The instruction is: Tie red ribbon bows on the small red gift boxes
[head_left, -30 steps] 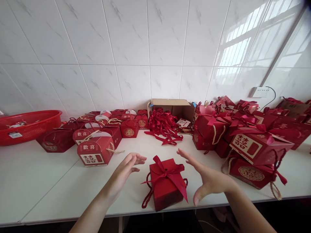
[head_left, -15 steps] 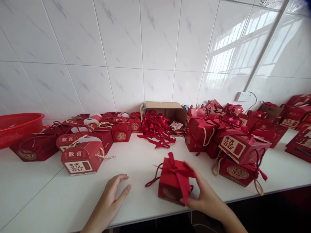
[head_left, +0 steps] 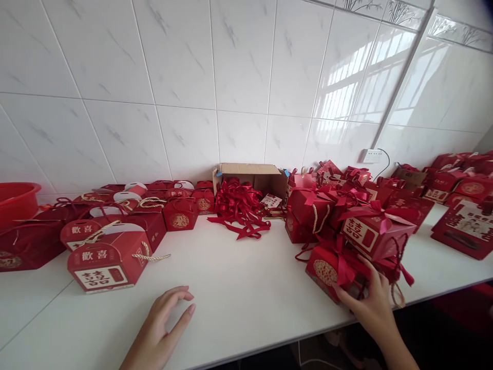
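Observation:
My right hand [head_left: 367,295] grips a red gift box [head_left: 325,271] with a round gold emblem and a red ribbon bow on top. That box is tilted, close in front of stacked boxes at the right; whether it rests on the table cannot be made out. Just behind stands a bow-tied gift box [head_left: 379,231] with a white character label, on top of another box. My left hand [head_left: 169,321] hovers over the white table [head_left: 234,288], fingers apart and holding nothing. Nearest to it is a red box [head_left: 106,262] with a gold rope handle.
At the back, a cardboard carton [head_left: 250,169] lies on its side with red ribbons [head_left: 239,203] spilling out. Several rope-handled boxes [head_left: 180,213] fill the left, beside a red basin [head_left: 17,200]. More red boxes [head_left: 447,182] crowd the far right. A socket strip [head_left: 372,155] sits by the wall.
My right hand has carried the bow-tied box from the table's middle front to the stacked boxes at the right. My left hand stays open. The view has turned slightly right.

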A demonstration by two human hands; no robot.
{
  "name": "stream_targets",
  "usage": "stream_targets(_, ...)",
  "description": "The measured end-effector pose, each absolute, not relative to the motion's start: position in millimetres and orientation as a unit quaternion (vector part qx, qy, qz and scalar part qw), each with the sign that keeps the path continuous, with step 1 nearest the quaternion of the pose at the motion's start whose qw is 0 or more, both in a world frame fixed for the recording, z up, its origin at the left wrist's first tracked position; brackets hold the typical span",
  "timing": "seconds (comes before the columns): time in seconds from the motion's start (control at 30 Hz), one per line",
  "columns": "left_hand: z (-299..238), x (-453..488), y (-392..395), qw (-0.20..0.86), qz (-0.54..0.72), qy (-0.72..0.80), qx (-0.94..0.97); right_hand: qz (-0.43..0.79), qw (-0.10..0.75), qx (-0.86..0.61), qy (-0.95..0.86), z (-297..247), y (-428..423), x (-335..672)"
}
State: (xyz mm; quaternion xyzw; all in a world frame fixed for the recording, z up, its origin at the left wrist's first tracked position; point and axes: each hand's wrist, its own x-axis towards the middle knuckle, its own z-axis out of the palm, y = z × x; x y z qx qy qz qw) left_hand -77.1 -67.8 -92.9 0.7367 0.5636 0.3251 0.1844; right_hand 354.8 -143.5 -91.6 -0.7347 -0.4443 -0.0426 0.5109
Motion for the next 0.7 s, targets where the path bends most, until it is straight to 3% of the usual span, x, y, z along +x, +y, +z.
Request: stream_targets(0.7, -96.7, -79.7, -63.1, 0.202, 0.325, 0.565, 0.731, -0.049, 0.429, -0.845, -0.315, -85.1, -79.3, 501.0)
